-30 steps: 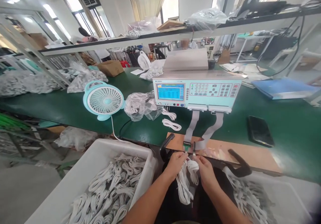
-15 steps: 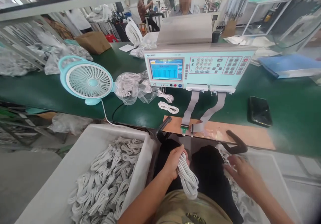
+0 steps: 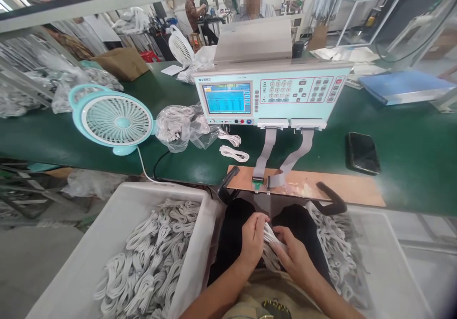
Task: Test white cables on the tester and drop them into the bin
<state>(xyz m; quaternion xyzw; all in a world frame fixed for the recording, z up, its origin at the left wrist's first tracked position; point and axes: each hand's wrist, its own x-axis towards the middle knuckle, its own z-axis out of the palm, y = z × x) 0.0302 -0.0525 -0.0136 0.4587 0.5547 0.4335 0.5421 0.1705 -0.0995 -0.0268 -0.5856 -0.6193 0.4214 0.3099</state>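
Note:
Above my lap, my left hand [image 3: 253,239] is closed round the upper end of a coiled white cable bundle [image 3: 270,235]. My right hand [image 3: 291,251] grips the same bundle from the right, its fingers partly over the coils. In front of my knees, a tester [image 3: 300,88] with a lit screen stands on the green table [image 3: 317,157]. Two grey ribbon cables [image 3: 264,154] run from it to small connectors on a tan board [image 3: 350,190] at the table edge.
White bins of coiled cables stand at left [image 3: 124,209] and right [image 3: 396,262]. Black clamps [image 3: 333,200] jut from the table edge. A blue fan [image 3: 123,121], bagged cables [image 3: 174,126], two loose coils [image 3: 233,154] and a phone [image 3: 363,152] lie around the tester. A person sits behind it.
My right hand has moved from the right bin to my lap and taken hold of the bundle in my left hand. The view has shifted slightly.

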